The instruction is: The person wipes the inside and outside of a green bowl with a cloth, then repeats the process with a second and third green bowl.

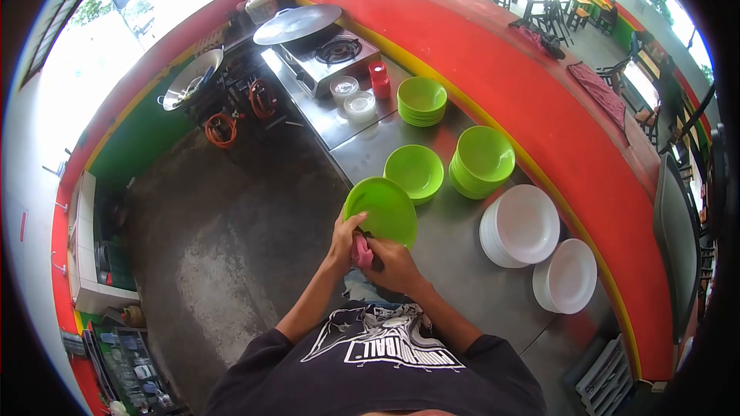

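My left hand (344,237) grips the near left rim of a green bowl (388,212), its thumb over the edge. The bowl is tilted in front of my body, at the edge of the steel counter. My right hand (395,265) is closed at the bowl's near rim, with a pink cloth (361,252) bunched between it and my left hand. Part of the cloth and some fingertips are hidden. Just beyond the held bowl stands another green bowl stack (415,172), with a taller stack of green bowls (483,160) to its right.
Farther along the steel counter (482,293) are more green bowls (422,100), clear-lidded tubs (359,106), a red container (379,78) and a gas stove (337,52). White plates (526,225) and white bowls (565,276) stand to the right, beside a red wall (493,54). A wok (193,81) sits at left.
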`<action>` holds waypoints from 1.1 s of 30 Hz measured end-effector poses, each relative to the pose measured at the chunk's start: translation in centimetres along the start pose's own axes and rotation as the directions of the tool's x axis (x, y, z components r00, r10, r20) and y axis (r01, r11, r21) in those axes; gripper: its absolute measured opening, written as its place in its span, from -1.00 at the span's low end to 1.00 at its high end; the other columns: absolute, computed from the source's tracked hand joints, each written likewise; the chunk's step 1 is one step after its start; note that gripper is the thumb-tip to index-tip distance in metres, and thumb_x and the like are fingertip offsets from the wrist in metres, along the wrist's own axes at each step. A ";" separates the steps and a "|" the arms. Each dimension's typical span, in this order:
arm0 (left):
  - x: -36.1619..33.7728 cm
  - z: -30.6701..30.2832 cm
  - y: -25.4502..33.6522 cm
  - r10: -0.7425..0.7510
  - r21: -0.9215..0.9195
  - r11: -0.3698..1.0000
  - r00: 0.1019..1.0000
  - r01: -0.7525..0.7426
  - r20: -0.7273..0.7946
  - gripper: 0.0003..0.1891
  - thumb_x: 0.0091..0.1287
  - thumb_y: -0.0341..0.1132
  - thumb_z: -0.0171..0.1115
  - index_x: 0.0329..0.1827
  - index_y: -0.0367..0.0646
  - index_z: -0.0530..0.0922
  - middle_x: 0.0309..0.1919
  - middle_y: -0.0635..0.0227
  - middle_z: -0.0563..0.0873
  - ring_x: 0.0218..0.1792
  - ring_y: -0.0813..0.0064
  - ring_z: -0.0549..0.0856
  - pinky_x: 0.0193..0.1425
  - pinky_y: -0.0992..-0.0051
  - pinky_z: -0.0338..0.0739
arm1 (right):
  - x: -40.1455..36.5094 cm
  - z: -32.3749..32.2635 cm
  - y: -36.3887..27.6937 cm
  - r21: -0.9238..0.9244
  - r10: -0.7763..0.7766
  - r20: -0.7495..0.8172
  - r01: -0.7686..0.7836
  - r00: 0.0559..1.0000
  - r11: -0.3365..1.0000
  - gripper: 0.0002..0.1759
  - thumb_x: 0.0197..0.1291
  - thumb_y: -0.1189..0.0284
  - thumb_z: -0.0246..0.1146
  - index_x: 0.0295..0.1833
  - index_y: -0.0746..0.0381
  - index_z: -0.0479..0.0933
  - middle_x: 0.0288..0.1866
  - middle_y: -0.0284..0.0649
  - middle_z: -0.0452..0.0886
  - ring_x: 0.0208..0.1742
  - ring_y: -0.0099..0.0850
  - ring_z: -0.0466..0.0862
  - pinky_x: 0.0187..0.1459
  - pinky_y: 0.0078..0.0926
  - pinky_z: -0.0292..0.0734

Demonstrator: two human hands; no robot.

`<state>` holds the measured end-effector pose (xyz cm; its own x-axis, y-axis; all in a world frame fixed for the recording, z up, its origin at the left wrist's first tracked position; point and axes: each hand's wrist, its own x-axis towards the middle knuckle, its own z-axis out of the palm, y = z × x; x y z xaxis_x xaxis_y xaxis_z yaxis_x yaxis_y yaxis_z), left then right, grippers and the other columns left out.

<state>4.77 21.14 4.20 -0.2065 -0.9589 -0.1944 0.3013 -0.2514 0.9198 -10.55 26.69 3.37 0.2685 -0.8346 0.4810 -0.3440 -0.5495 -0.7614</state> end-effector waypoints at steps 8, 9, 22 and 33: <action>2.1 -1.9 5.5 -0.073 0.078 0.995 0.993 0.066 0.093 -0.57 0.49 -0.15 0.11 0.22 -0.31 0.59 0.00 0.27 0.74 0.01 0.45 0.71 0.17 0.46 0.56 | 0.9 -0.8 2.7 -0.077 -0.088 0.084 0.095 0.993 0.992 -0.59 -0.01 0.45 0.51 0.00 0.27 0.62 -0.12 -0.09 0.72 -0.09 -0.07 0.72 -0.03 -0.17 0.62; 2.4 -1.7 5.4 -0.077 0.039 0.996 0.994 0.074 0.079 -0.57 0.48 -0.16 0.12 0.24 -0.30 0.58 0.01 0.26 0.74 0.02 0.45 0.70 0.19 0.46 0.55 | 1.4 -0.7 2.6 -0.075 -0.025 0.072 0.030 0.997 0.997 -0.59 0.00 0.45 0.50 0.00 0.28 0.61 -0.13 -0.09 0.72 -0.09 -0.07 0.72 -0.04 -0.17 0.62; 2.9 -5.7 4.0 -0.043 0.195 0.980 0.997 0.032 0.057 -0.59 0.46 -0.19 0.11 0.14 -0.37 0.65 -0.02 0.24 0.78 -0.06 0.46 0.75 0.10 0.44 0.61 | 1.5 -1.3 1.4 0.120 0.036 0.375 -0.086 0.926 0.989 -0.59 0.19 0.38 0.41 0.11 0.30 0.56 -0.04 -0.02 0.69 0.06 -0.05 0.69 0.15 -0.14 0.52; 1.4 -3.7 -1.2 -0.299 0.194 0.942 0.948 0.275 0.106 -0.53 0.50 0.02 0.17 0.08 -0.27 0.65 -0.23 0.40 0.69 -0.17 0.58 0.63 -0.04 0.51 0.52 | 1.7 3.5 4.8 -0.184 0.130 0.037 -0.121 0.991 0.975 -0.65 0.29 0.37 0.29 0.14 0.22 0.47 -0.03 -0.08 0.56 0.03 -0.07 0.59 0.09 -0.08 0.46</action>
<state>7.53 19.58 1.59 -0.3848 -0.8205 -0.4228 0.0461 -0.4746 0.8790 -8.58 22.77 -1.00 0.2548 -0.8969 0.3615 -0.5336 -0.4422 -0.7209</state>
